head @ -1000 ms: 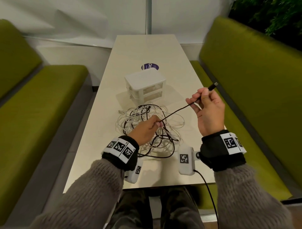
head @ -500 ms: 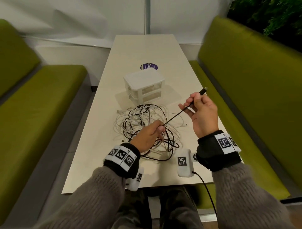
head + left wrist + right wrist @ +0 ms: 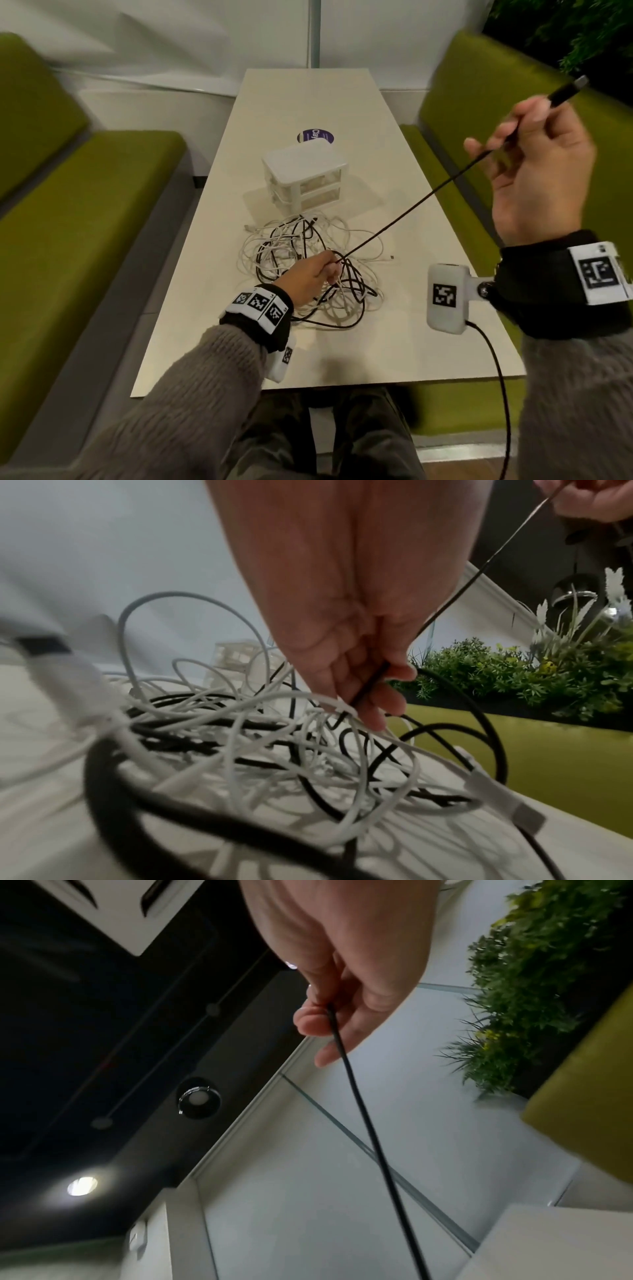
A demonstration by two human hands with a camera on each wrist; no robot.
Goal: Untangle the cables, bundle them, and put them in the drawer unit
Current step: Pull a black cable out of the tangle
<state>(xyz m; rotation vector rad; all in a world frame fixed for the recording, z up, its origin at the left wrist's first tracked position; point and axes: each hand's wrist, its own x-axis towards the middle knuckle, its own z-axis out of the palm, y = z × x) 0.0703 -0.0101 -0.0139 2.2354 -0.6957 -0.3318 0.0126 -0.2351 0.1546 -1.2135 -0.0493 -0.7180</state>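
L hand pinched the black cable right atop the tangled pile, drawer unit just beyond. Cable ran taut up to R hand, fingers curled round it below the plug.

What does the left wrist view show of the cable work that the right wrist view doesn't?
Only the left wrist view shows the tangled pile of white and black cables on the pale table, with the left hand gripping the thin black cable just above the pile.

Only the right wrist view shows the right hand pinching that cable close up, against a dark ceiling with round lamps.

Both show the black cable pulled straight, and the green plants.
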